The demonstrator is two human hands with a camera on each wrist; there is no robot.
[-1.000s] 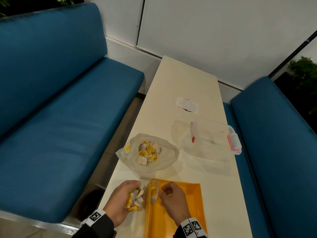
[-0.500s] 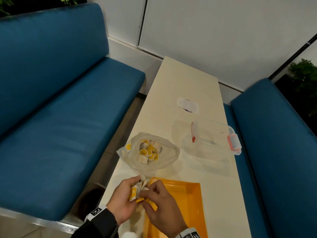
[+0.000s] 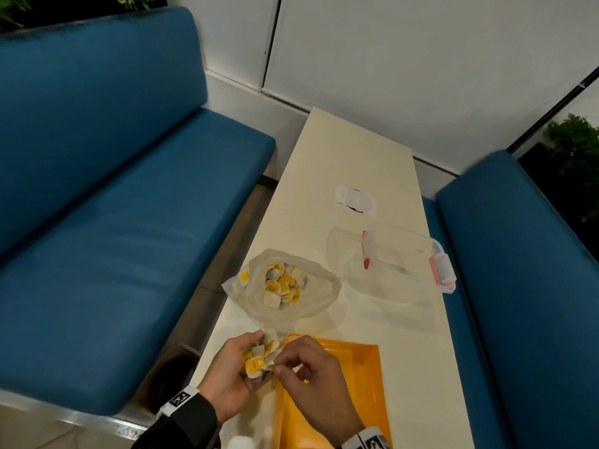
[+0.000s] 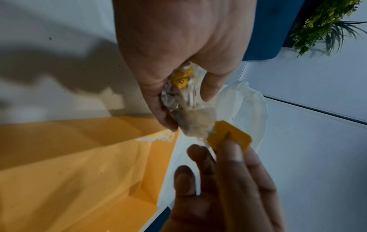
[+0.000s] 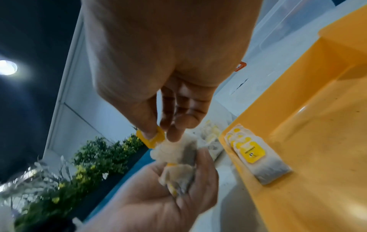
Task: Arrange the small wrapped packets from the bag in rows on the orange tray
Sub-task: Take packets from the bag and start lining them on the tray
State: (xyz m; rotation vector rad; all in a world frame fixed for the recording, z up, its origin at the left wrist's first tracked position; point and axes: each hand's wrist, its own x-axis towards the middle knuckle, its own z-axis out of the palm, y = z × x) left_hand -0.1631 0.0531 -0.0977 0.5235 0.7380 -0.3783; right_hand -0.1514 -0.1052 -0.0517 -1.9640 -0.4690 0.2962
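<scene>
My left hand (image 3: 236,371) cups a bunch of small white packets with yellow labels (image 3: 259,356) just left of the orange tray (image 3: 363,377). My right hand (image 3: 291,362) pinches one packet (image 5: 157,141) from that bunch by its yellow tab (image 4: 230,138). A short overlapping row of packets (image 5: 256,158) lies along the tray's left wall near its far corner. The open clear bag (image 3: 285,286), holding many more packets, sits on the table beyond the tray.
A clear lidded box with pink clasps (image 3: 402,260) stands on the white table (image 3: 356,150) to the right of the bag. A white paper scrap (image 3: 355,200) lies farther back. Blue benches (image 3: 113,222) flank the narrow table on both sides.
My right hand left the tray's far left corner, where it had set a packet, and moved left to the bunch in my left hand. It now pinches another packet there.
</scene>
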